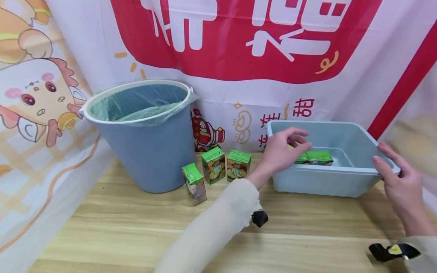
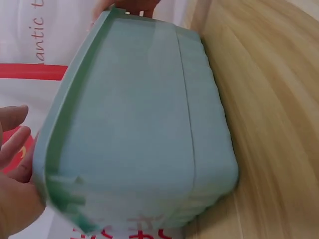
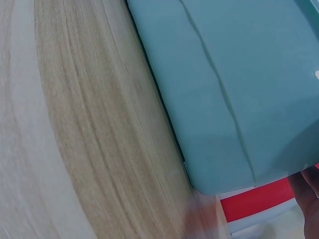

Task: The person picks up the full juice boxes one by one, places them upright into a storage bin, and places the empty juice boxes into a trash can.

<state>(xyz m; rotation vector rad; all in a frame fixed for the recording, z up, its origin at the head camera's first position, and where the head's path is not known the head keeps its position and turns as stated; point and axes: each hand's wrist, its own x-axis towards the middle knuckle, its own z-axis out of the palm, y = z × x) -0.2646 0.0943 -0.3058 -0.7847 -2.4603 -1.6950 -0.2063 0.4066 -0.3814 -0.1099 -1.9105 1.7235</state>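
Note:
A light blue plastic basin stands on the table at the right in the head view. Inside it, at the left end, lie green-topped drink cartons, partly hidden by my left hand. That hand hovers over the basin's left end, fingers loosely bent and apart, nothing visible between them. My right hand grips the basin's right rim, its thumb over the edge. Between the basin and a bin, three more cartons stand: a tilted one, a middle one and a right one.
A tall blue bin lined with a clear bag stands at the left. The wooden table runs in front. A printed cloth hangs right behind the bin and basin.

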